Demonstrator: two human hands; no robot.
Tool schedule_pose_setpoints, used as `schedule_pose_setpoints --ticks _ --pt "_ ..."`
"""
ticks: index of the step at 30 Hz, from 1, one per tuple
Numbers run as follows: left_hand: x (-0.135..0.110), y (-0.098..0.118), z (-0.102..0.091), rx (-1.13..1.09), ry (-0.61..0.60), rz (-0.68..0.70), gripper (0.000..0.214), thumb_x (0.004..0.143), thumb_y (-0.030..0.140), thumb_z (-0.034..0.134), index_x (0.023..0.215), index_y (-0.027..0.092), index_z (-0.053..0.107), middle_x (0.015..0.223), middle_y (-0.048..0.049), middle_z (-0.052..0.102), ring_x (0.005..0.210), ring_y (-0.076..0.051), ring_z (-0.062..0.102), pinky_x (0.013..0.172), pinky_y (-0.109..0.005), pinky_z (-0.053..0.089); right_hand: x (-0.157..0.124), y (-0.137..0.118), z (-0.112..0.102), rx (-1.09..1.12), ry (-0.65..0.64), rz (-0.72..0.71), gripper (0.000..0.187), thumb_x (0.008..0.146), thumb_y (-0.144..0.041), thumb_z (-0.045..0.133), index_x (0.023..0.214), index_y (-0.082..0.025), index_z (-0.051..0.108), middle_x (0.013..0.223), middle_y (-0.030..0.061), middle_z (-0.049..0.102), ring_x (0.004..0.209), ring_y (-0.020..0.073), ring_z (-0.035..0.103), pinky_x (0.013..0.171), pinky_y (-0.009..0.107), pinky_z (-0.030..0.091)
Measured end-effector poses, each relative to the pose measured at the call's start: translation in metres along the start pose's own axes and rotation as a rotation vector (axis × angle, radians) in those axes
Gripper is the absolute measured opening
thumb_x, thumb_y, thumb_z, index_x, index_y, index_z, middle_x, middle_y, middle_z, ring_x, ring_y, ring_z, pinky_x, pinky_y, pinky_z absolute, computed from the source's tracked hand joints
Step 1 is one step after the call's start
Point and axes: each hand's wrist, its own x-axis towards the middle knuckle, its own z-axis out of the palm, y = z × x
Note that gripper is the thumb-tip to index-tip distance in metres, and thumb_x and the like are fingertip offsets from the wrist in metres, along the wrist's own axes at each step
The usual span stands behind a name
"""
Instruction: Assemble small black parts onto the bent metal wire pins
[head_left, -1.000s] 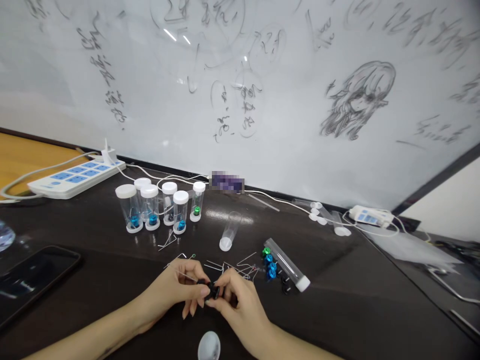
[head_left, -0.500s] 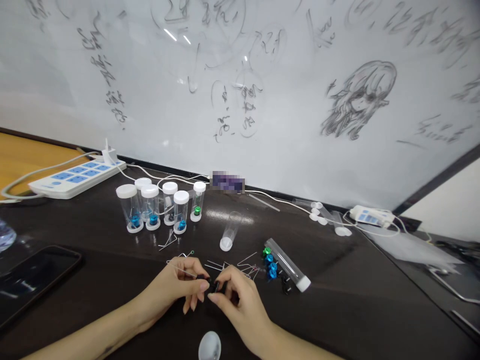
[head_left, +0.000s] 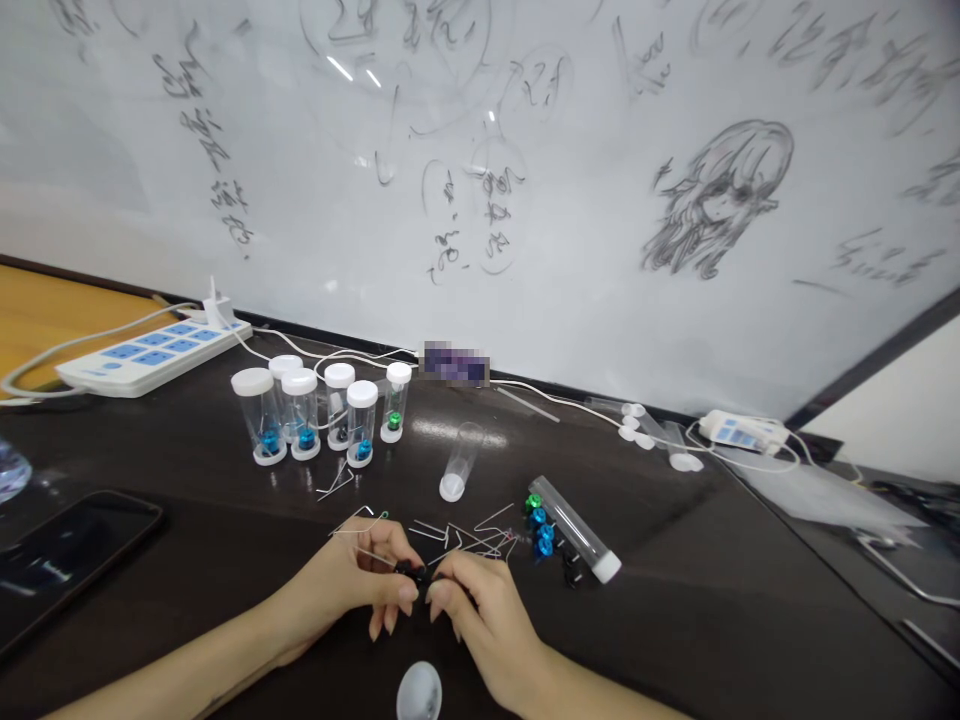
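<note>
A glossy dark table stands against a marker-scribbled whiteboard

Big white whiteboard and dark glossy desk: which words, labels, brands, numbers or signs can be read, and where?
Nothing reads clearly enough to quote.
Whiteboard: black handwriting, too blurred to read surely.
Small purple pixelated object: any print is hidden.
Long white power strip with blue sockets: any markings too small.
Clear plastic tubes with white caps: no lettering made out.
Small black part in left hand: none made out.

A scribbled whiteboard and power strip suggest an office.
</note>
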Motion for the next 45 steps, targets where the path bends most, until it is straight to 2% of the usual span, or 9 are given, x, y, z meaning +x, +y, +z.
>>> schedule_pose_setpoints --ticks 6,14,19,22,26,33,37,40,45 --pt "0.0 0.005 0.001 -0.06 -0.001 0.036 0.019 0.065 0.019 0.08 0.077 0.012 0.067 0.06 -0.0045 0.071 0.046 -0.012 0.061 0.041 -0.017 0.047 0.0 0.002 0.002 0.027 0.054 0.046 0.007 0.087 -0.02 0.061 0.082 -0.019 0.057 0.072 -0.0035 0.053 0.059 0.0103 0.049 0.057 0.021 0.038" --pt "-0.002 0.011 0.003 -0.066 -0.001 0.029 0.021 0.072 0.026 0.076 0.083 0.01 0.068 0.065 -0.0069 0.072 0.051 -0.013 0.063 0.047 -0.019 0.049 0.004 0.005 0.007 0.095 0.166 0.118 0.02 0.076 -0.007 0.067 0.086 -0.02 0.056 0.07 -0.0063 0.052 0.053 0.008 0.044 0.053 0.02 0.036" --pt "-0.002 0.011 0.003 -0.048 0.032 0.019 0.021 0.075 0.027 0.074 0.086 0.011 0.067 0.065 -0.0058 0.072 0.052 -0.012 0.063 0.049 -0.019 0.048 0.002 0.003 0.004 0.179 0.11 0.114 0.007 0.091 -0.027 0.057 0.091 -0.02 0.058 0.067 -0.0048 0.052 0.051 0.0083 0.047 0.05 0.02 0.036" --pt "-0.002 0.011 0.003 -0.03 0.033 0.026 0.021 0.076 0.028 0.074 0.085 0.011 0.066 0.066 -0.0062 0.072 0.052 -0.012 0.063 0.049 -0.019 0.048 0.002 0.005 0.004 0.194 0.068 0.104 0.027 0.098 -0.033 0.044 0.08 -0.018 0.057 0.062 -0.0041 0.052 0.047 0.008 0.047 0.049 0.02 0.036" --pt "-0.003 0.009 0.002 -0.025 0.034 0.039 0.02 0.076 0.027 0.073 0.085 0.011 0.065 0.066 -0.0059 0.072 0.052 -0.012 0.064 0.049 -0.019 0.048 0.004 0.007 0.005 0.151 0.119 0.131 0.006 0.087 -0.023 0.061 0.089 -0.019 0.057 0.056 -0.0078 0.048 0.047 0.0086 0.048 0.05 0.019 0.037" --pt "-0.002 0.009 0.003 -0.033 0.009 0.029 0.019 0.075 0.027 0.074 0.082 0.011 0.065 0.064 -0.0054 0.071 0.051 -0.012 0.063 0.047 -0.019 0.048 0.005 0.009 0.008 0.189 0.157 0.161 0.017 0.078 -0.011 0.066 0.086 -0.02 0.055 0.053 -0.0104 0.046 0.04 0.0083 0.05 0.045 0.018 0.036" --pt "0.0 0.011 0.004 -0.028 0.002 0.029 0.019 0.074 0.026 0.075 0.082 0.012 0.066 0.064 -0.0056 0.072 0.051 -0.013 0.064 0.047 -0.02 0.049 0.004 0.009 0.007 0.225 0.151 0.15 0.015 0.078 -0.011 0.066 0.084 -0.019 0.056 0.055 -0.0095 0.047 0.04 0.0079 0.05 0.044 0.018 0.036" --pt "-0.001 0.012 0.004 -0.008 0.003 0.038 0.019 0.072 0.025 0.076 0.084 0.012 0.067 0.066 -0.006 0.073 0.053 -0.014 0.065 0.049 -0.021 0.05 0.004 0.011 0.006 0.255 0.1 0.137 0.006 0.088 -0.021 0.059 0.082 -0.018 0.057 0.056 -0.0068 0.051 0.041 0.0084 0.05 0.045 0.018 0.037" --pt "-0.005 0.011 0.006 0.063 0.016 0.021 0.021 0.07 0.025 0.078 0.083 0.012 0.067 0.068 -0.0064 0.073 0.054 -0.014 0.065 0.052 -0.025 0.052 0.005 0.015 0.006 0.25 0.03 0.098 0.037 0.099 -0.038 0.041 0.074 -0.016 0.057 0.059 -0.0005 0.06 0.044 0.0088 0.052 0.049 0.019 0.038"
